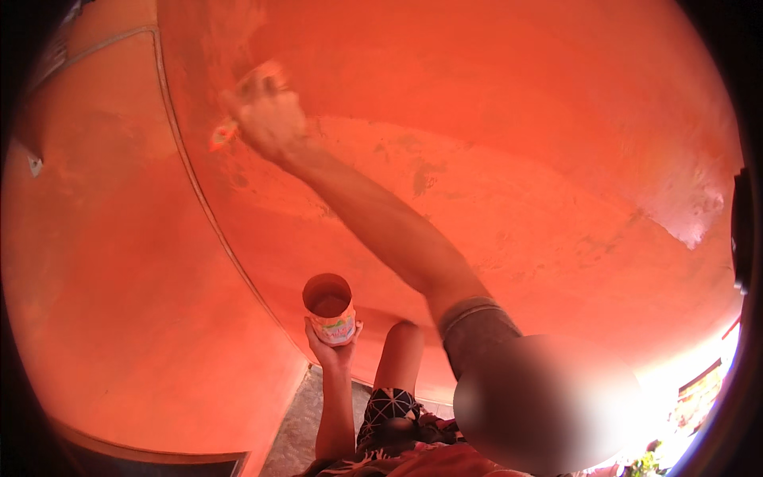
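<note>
My left hand (334, 352) is wrapped around the lower part of an open paint can (331, 325) with a colourful label, held upright below the painted wall. Inside the can is a dark reddish-orange hollow; how much paint it holds I cannot tell. My right arm stretches up and left across the wall, and my right hand (274, 119) is closed at the surface. It grips what looks like a paintbrush (223, 133), smeared by motion, its paint-stained handle end sticking out beside the fingers. The brush's bristles are hard to make out.
The orange wall (493, 95) is patchy, with paler areas and dark marks. A raised conduit (176, 135) runs down it near the corner with the left wall (103, 262). A dark-framed opening (151, 459) lies at lower left; grey floor (298, 425) shows beside my knee.
</note>
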`<state>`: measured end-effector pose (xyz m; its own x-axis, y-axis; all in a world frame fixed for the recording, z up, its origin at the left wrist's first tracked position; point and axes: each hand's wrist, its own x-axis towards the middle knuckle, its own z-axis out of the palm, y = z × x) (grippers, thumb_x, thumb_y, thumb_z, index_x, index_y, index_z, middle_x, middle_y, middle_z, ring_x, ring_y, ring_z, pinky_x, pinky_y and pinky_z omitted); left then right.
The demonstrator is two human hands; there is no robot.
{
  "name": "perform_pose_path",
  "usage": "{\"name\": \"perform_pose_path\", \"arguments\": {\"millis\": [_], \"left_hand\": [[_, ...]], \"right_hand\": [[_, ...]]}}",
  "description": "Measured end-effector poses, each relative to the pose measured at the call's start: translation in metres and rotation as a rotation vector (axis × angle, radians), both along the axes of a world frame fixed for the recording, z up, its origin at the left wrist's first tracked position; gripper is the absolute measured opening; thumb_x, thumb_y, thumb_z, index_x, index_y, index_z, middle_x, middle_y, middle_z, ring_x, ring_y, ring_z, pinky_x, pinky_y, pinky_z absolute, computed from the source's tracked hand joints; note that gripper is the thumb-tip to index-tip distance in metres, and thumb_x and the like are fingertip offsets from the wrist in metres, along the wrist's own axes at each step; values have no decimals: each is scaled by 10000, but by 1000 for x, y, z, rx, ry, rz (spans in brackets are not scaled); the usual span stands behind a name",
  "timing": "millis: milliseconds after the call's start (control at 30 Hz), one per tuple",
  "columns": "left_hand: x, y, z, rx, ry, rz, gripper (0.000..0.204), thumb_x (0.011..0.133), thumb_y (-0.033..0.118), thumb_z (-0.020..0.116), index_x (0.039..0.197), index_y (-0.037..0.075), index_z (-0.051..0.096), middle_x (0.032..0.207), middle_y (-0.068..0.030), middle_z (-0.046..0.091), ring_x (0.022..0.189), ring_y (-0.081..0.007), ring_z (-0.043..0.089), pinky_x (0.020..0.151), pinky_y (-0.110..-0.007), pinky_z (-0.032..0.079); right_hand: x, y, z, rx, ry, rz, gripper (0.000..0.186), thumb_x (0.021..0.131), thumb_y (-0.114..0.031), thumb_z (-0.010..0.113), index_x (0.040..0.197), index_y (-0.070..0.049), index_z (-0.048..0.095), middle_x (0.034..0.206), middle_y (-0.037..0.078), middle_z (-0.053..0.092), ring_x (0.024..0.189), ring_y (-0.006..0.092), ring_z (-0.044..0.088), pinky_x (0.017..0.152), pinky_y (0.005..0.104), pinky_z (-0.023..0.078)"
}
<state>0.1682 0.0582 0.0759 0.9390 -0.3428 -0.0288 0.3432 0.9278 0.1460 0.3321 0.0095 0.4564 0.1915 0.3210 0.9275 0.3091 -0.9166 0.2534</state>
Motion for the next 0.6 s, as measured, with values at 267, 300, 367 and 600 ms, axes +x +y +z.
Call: {"name": "perform_pose_path", "arguments": {"millis": [267, 300, 367, 600], "left_hand": [[-4, 16, 14, 92, 25, 55, 615, 954, 604, 538, 1298, 94, 554, 1160, -122, 638, 1024, -332, 613, 789, -437, 504], [-5, 17, 14, 77, 18, 49, 617, 955, 605, 538, 1299, 93, 553, 1158, -123, 638, 1024, -334, 611, 790, -441, 501], [-5, 8, 15, 32, -6, 11, 621, 955, 609, 538, 1300, 92, 551, 1156, -126, 637, 1024, -337, 609, 793, -448, 495], [0, -1, -7, -71, 45, -1, 602, 946, 605, 562, 1309, 125, 550, 1185, -117, 632, 1035, -325, 605, 811, -465, 475]], "right_hand": [[-63, -103, 7, 237, -46, 69, 260, 885, -105, 673, 1133, -175, 708, 1061, 86, 731, 795, 234, 708, 582, 367, 549], [-102, -130, 0, 311, -210, 320, 234, 938, -98, 619, 1161, -93, 690, 1007, 53, 717, 740, 194, 676, 565, 338, 524], [-177, -194, -22, 402, -314, 239, 160, 956, -61, 613, 1103, -52, 675, 1009, 57, 682, 812, 184, 645, 667, 313, 508], [-292, -215, -37, 601, -600, -41, 42, 985, 40, 582, 964, 37, 618, 896, 87, 681, 801, 202, 652, 684, 301, 543]]}}
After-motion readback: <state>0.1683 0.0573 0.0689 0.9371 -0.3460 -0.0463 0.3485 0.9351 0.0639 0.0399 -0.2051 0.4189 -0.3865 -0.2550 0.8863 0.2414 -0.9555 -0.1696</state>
